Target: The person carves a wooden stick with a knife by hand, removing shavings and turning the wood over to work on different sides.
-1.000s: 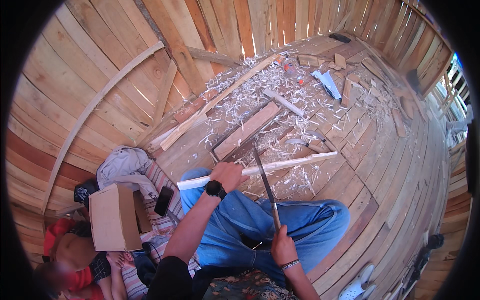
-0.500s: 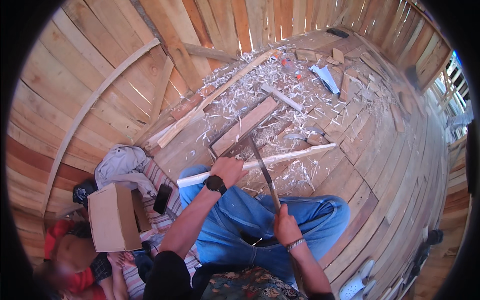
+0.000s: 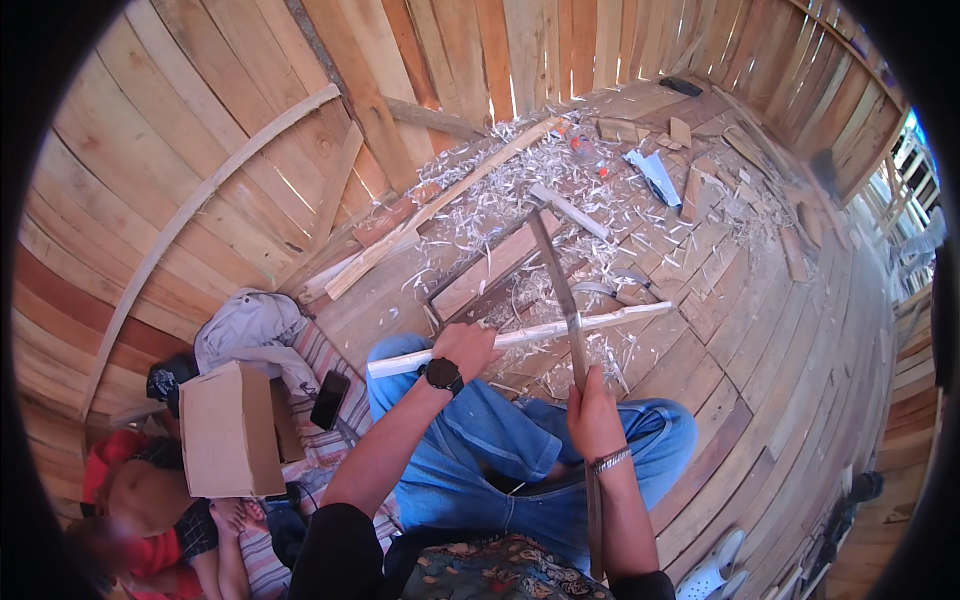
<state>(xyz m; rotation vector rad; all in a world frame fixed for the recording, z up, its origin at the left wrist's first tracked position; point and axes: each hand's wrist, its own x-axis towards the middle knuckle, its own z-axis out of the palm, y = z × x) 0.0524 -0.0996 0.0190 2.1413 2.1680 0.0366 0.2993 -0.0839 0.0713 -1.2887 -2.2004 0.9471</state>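
Observation:
My left hand point(image 3: 465, 352), with a black watch at its wrist, is closed on a pale, whittled wooden stick point(image 3: 628, 315). The stick's near end lies over my left knee and its far end points right above the floor. In my right hand point(image 3: 596, 415) is a long knife point(image 3: 556, 268), its narrow dark blade pointing away from me. The blade crosses the stick at about its right half; whether the edge bites into it I cannot tell. A long handle runs back under my right forearm.
Beyond the stick lie a wooden block point(image 3: 490, 265), curved blades point(image 3: 600, 289) and many pale shavings point(image 3: 470, 210). At left are a cardboard box point(image 3: 225, 435), a phone point(image 3: 330, 400) and another person point(image 3: 150, 500) near the box. White clogs point(image 3: 712, 570) lie at lower right.
My right hand has moved up and a little right, carrying the knife outward so its blade now crosses the stick farther right. My left hand still grips the stick; the view shifted slightly.

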